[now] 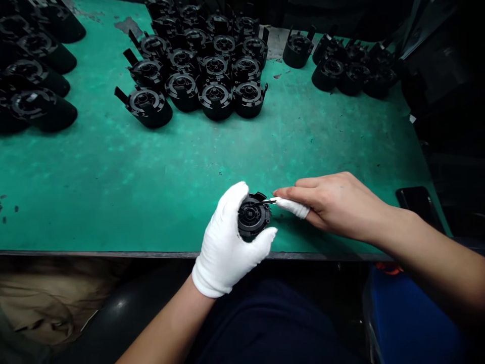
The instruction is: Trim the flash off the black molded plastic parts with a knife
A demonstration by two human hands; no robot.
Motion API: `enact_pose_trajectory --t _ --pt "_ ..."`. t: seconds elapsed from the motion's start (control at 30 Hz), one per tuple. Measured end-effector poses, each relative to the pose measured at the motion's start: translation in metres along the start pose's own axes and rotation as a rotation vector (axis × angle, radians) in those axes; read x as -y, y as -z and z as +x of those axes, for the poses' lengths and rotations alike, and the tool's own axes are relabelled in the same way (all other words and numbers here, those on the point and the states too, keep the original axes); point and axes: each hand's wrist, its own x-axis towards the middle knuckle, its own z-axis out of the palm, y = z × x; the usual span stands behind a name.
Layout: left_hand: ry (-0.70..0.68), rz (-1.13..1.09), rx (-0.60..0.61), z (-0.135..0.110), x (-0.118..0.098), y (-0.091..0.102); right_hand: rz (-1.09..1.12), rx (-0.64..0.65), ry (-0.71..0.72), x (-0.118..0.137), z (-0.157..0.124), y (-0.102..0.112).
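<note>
My left hand (pixel 235 237), in a white glove, is wrapped round a round black plastic housing (pixel 251 215) near the front edge of the table. The housing's ringed face, with small posts and tabs, is turned up toward me. My right hand (pixel 326 202) is bare except for a white cover on the thumb. Between its thumb and index finger it pinches a slim tool (pixel 268 201) with a dark, narrow tip. That tip reaches over the upper right of the housing's face; whether it touches cannot be made out. The tool's exact kind is unclear.
Several similar black housings (pixel 215 98) stand in rows at the back of the green table (pixel 113 192), with more at the left (pixel 41 108) and back right (pixel 328 71). A dark phone (pixel 419 205) lies beyond my right forearm. Below the table's right side is a blue container (pixel 409 313).
</note>
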Motion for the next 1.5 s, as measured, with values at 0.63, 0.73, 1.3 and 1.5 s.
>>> enact_pose_trajectory --t 0.63,0.73,1.3,1.5 --pt "0.005 -0.032 0.01 -0.001 0.002 0.0 0.211 0.119 0.0 0.006 -0.016 -0.001" --pt "0.003 -0.032 0.004 -0.001 0.002 -0.001 0.221 0.071 -0.068 0.015 -0.023 -0.01" --pt "0.193 -0.041 -0.055 -0.022 -0.019 -0.004 1.011 -0.287 -0.328 0.065 -0.021 -0.054" --pt "0.254 0.018 0.069 -0.07 -0.051 0.001 0.896 -0.385 -0.302 0.046 -0.004 -0.054"
